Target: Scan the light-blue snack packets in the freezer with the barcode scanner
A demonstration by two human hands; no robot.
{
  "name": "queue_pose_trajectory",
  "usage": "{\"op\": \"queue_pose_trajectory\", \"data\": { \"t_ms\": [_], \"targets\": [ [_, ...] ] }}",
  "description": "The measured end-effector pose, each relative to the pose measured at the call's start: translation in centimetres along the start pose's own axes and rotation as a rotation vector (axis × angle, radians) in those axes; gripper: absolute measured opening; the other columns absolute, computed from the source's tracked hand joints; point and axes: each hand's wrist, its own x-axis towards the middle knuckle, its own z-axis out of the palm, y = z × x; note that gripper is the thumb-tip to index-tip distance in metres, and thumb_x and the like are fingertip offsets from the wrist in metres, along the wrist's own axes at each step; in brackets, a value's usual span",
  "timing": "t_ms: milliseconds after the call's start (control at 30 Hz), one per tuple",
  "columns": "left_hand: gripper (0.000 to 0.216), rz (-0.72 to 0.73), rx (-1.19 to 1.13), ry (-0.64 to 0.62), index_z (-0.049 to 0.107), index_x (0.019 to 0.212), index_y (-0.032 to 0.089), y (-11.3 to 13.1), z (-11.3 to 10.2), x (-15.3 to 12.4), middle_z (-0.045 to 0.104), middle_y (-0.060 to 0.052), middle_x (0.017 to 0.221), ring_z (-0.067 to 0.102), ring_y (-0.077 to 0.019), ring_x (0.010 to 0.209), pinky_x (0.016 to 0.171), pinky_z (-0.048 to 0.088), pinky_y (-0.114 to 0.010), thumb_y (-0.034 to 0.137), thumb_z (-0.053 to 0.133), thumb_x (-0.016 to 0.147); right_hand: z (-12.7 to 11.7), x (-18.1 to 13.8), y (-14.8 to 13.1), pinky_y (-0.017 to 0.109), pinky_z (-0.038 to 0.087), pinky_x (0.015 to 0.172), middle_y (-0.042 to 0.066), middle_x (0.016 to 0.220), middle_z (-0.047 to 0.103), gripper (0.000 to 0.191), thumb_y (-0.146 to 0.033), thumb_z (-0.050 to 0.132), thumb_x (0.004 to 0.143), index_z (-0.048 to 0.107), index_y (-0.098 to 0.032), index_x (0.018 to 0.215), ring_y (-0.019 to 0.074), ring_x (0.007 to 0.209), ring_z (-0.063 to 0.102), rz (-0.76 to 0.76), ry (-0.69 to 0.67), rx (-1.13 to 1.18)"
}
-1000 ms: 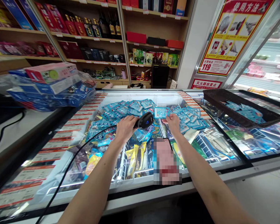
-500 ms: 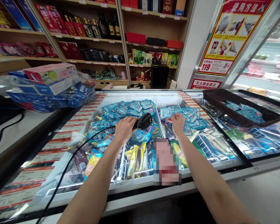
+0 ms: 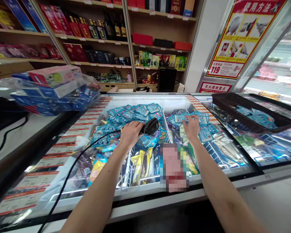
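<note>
My left hand [image 3: 131, 132] is closed around a black barcode scanner [image 3: 150, 126], its head pointing right over the freezer. From its handle a black cord [image 3: 80, 154] runs down to the lower left. My right hand [image 3: 192, 127] rests on a pile of light-blue packets [image 3: 205, 132] in the right compartment. Its thumb and fingers look apart, though packets partly hide the tips. More blue packets [image 3: 122, 113] lie heaped in the left compartment, past the scanner. A white wire divider [image 3: 168, 126] stands between the hands.
A blurred pink phone-like object [image 3: 173, 166] lies at the freezer's front edge. Yellow-wrapped bars [image 3: 142, 163] fill a front basket. A dark brown tray [image 3: 247, 124] with blue packets sits on the right. Plastic-wrapped boxes [image 3: 53, 89] are stacked at left. Shelves [image 3: 160, 48] stand behind.
My right hand has let go of the blue packet it pinched near the divider and moved right onto the pile. My left hand with the scanner has hardly moved.
</note>
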Motion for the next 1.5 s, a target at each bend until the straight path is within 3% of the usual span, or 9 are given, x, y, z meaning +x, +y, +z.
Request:
{"op": "queue_pose_trajectory", "data": {
  "t_ms": [167, 400, 633, 767, 967, 1133, 1333, 1433, 1500],
  "targets": [
    [0.035, 0.006, 0.015, 0.006, 0.054, 0.113, 0.022, 0.1, -0.1, 0.0, 0.062, -0.007, 0.102, 0.053, -0.0251, 0.097, 0.076, 0.038, -0.036, 0.032, 0.06, 0.08, 0.7, -0.3, -0.6, 0.037, 0.033, 0.089, 0.005, 0.118, 0.056, 0.028, -0.038, 0.054, 0.085, 0.066, -0.027, 0.107, 0.025, 0.106, 0.041, -0.289, -0.19, -0.151],
    [0.033, 0.034, 0.008, 0.017, 0.055, 0.112, 0.023, -0.5, 0.2, 0.1, 0.062, -0.007, 0.103, 0.053, -0.0252, 0.096, 0.075, 0.037, -0.036, 0.033, 0.058, 0.081, 1.6, -0.3, 0.6, 0.041, 0.029, 0.085, 0.004, 0.121, 0.056, 0.025, -0.026, 0.049, 0.088, 0.067, -0.029, 0.105, 0.0269, 0.106, 0.039, -0.224, -0.077, -0.25],
    [0.033, 0.054, -0.004, 0.01, 0.056, 0.113, 0.023, -1.5, 0.0, -0.3, 0.062, -0.007, 0.102, 0.053, -0.0254, 0.097, 0.076, 0.038, -0.037, 0.031, 0.058, 0.08, 1.2, -0.4, 0.5, 0.042, 0.028, 0.088, 0.005, 0.121, 0.057, 0.028, -0.034, 0.044, 0.089, 0.066, -0.026, 0.106, 0.0277, 0.109, 0.04, -0.253, -0.008, -0.197],
    [0.035, 0.015, -0.011, 0.024, 0.056, 0.113, 0.023, -2.2, -0.6, -0.8, 0.062, -0.007, 0.103, 0.053, -0.0258, 0.099, 0.078, 0.038, -0.037, 0.03, 0.061, 0.078, 1.2, -0.6, -1.1, 0.041, 0.028, 0.091, 0.005, 0.119, 0.059, 0.03, -0.033, 0.042, 0.091, 0.064, -0.025, 0.11, 0.0261, 0.111, 0.042, -0.353, -0.049, -0.118],
    [0.037, -0.091, 0.0, 0.066, 0.056, 0.113, 0.023, -3.5, -1.0, -1.4, 0.062, -0.008, 0.104, 0.053, -0.0269, 0.098, 0.078, 0.039, -0.038, 0.027, 0.061, 0.077, 2.9, -0.6, -4.1, 0.04, 0.033, 0.093, 0.006, 0.118, 0.061, 0.035, -0.033, 0.043, 0.09, 0.058, -0.023, 0.121, 0.0249, 0.11, 0.046, -0.507, -0.256, -0.034],
    [0.037, -0.149, 0.01, 0.094, 0.056, 0.113, 0.023, -4.1, -1.1, -1.6, 0.062, -0.008, 0.104, 0.054, -0.0269, 0.098, 0.077, 0.039, -0.038, 0.025, 0.06, 0.077, 5.1, 0.5, -6.9, 0.036, 0.031, 0.102, 0.009, 0.133, 0.051, 0.044, -0.034, 0.039, 0.092, 0.049, -0.016, 0.131, 0.0215, 0.121, 0.044, -0.637, -0.38, 0.041],
    [0.035, -0.153, -0.016, 0.084, 0.056, 0.112, 0.023, -4.0, -1.1, -1.5, 0.062, -0.007, 0.103, 0.054, -0.0261, 0.097, 0.078, 0.039, -0.037, 0.025, 0.06, 0.077, 7.6, 2.4, -10.5, 0.039, 0.034, 0.101, 0.007, 0.152, 0.023, 0.062, -0.045, 0.04, 0.09, 0.028, -0.017, 0.144, 0.0262, 0.127, 0.038, -0.627, -0.444, -0.04],
    [0.035, -0.158, -0.025, 0.078, 0.056, 0.112, 0.023, -4.0, -1.1, -1.5, 0.062, -0.008, 0.102, 0.054, -0.0262, 0.098, 0.079, 0.039, -0.038, 0.026, 0.06, 0.077, 8.7, 2.8, -11.2, 0.045, 0.037, 0.096, 0.005, 0.151, 0.027, 0.066, -0.054, 0.037, 0.089, 0.025, -0.021, 0.146, 0.0312, 0.123, 0.039, -0.579, -0.47, -0.109],
    [0.035, -0.156, -0.026, 0.073, 0.056, 0.112, 0.023, -4.0, -1.1, -1.5, 0.062, -0.008, 0.102, 0.054, -0.0265, 0.098, 0.079, 0.039, -0.038, 0.026, 0.06, 0.077, 9.2, 2.8, -11.2, 0.046, 0.037, 0.094, 0.004, 0.146, 0.037, 0.06, -0.055, 0.035, 0.09, 0.035, -0.024, 0.141, 0.0318, 0.121, 0.04, -0.577, -0.463, -0.123]
  ]
}}
